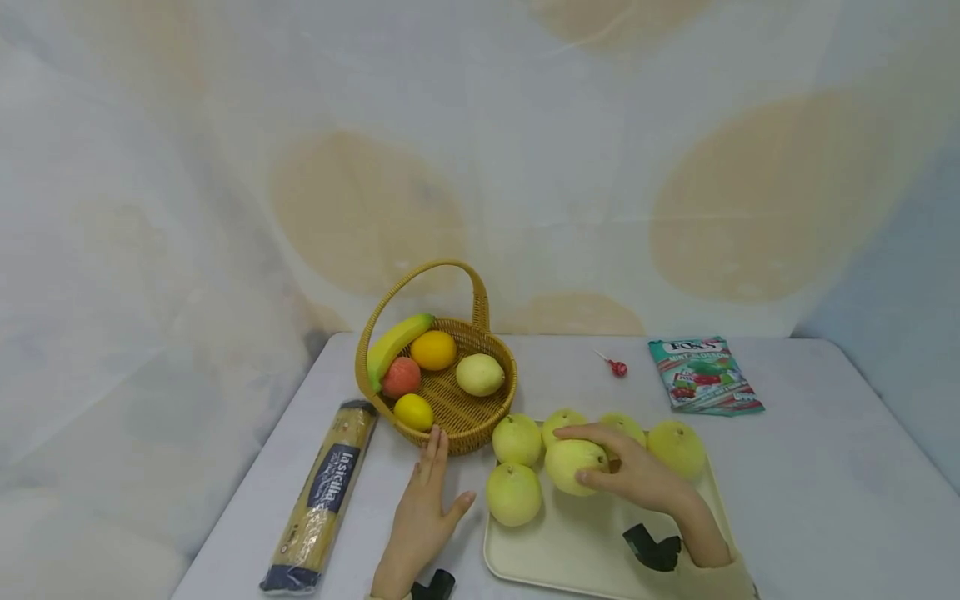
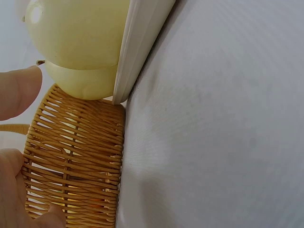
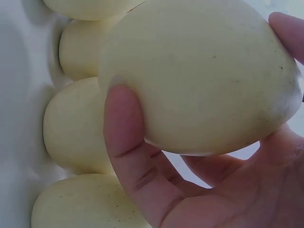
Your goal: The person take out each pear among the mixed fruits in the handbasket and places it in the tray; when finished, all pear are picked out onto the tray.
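Observation:
My right hand (image 1: 648,477) grips a pale yellow-green pear (image 1: 572,467) above the tray (image 1: 566,550), thumb and fingers spread round its sides. Close up in the right wrist view, that pear (image 3: 199,80) fills much of the picture, with other pears (image 3: 76,126) beside it. Several more pears (image 1: 513,494) sit on the tray's left and far sides. My left hand (image 1: 423,512) has straight fingers at the near rim of the wicker basket (image 1: 472,437). In the left wrist view its fingers touch the basket's woven side (image 2: 71,147), the thumb standing apart.
Inside the basket lie a banana (image 1: 393,346), an orange (image 1: 433,350), a peach (image 1: 401,377), a lemon (image 1: 414,412) and a pale yellow fruit (image 1: 480,375). A pasta packet (image 1: 322,500) lies at left. Behind the tray are a lollipop (image 1: 618,368) and a candy bag (image 1: 705,375).

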Available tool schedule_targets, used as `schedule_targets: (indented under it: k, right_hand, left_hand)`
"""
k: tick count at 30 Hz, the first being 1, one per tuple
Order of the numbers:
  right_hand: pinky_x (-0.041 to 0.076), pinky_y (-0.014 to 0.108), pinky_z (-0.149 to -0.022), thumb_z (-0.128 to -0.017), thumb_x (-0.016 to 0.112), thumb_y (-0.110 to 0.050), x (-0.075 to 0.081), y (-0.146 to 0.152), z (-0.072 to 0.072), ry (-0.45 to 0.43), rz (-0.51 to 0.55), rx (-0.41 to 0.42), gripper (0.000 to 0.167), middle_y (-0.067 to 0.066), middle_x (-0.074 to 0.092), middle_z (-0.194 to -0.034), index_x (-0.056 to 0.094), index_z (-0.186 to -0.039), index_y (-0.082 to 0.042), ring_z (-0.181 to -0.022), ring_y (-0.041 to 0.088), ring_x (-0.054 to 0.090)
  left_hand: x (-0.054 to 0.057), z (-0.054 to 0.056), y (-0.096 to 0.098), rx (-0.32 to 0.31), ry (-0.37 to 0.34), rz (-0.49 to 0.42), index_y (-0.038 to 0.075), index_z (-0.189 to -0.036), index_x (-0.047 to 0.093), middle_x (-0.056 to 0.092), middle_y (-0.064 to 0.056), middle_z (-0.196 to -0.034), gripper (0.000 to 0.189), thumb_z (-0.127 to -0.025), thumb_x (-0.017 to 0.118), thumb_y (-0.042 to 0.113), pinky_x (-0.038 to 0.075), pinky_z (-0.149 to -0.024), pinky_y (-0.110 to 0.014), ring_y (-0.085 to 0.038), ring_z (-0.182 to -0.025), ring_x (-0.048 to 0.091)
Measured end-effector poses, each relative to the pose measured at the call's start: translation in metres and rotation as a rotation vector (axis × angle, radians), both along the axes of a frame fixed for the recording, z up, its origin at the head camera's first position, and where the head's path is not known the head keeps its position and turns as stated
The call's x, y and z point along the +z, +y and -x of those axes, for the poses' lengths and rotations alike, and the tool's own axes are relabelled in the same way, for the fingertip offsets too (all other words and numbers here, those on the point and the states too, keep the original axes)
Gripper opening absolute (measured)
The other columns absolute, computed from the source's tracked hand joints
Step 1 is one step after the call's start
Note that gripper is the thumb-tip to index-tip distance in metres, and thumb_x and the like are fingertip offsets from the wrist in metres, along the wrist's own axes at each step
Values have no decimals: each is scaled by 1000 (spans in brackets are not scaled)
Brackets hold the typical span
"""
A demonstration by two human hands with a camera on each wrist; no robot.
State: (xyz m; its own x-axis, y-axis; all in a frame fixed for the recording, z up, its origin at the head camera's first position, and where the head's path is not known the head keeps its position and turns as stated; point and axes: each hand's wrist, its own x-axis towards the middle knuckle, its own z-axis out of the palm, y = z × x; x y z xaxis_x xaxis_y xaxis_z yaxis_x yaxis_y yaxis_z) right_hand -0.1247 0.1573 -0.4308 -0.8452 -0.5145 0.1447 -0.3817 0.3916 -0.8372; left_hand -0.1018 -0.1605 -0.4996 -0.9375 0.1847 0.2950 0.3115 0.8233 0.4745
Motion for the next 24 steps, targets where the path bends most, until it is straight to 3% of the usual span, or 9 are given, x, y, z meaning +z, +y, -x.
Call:
schedule_targets:
  k: [7, 14, 24]
  right_hand:
    - [41, 59, -103, -91, 66, -30, -1, 0, 0, -12, -14, 4, 47, 9, 52, -140, 55, -136, -24, -131, 35, 44]
    - [35, 67, -106, -92, 65, -30, -6, -2, 2, -51, -10, 62, 47, 10, 51, -144, 54, -137, -22, -135, 44, 38]
    - [33, 69, -105, -89, 69, -31, -10, -5, 2, -75, -32, 83, 51, 11, 52, -143, 55, -136, -20, -135, 45, 38]
  left_hand:
    - [-1, 0, 0, -2, -1, -7, 10, -156, 14, 11, -12, -164, 90, -89, 66, 40, 30, -115, -56, -35, -146, 25]
    - [-1, 0, 0, 0, 10, -6, 9, -156, 15, 12, -12, -164, 89, -89, 66, 39, 31, -114, -56, -35, -146, 25]
    - [-1, 0, 0, 4, 10, 6, 12, -157, 13, 12, -11, -164, 91, -89, 66, 40, 31, -114, -55, -33, -147, 25]
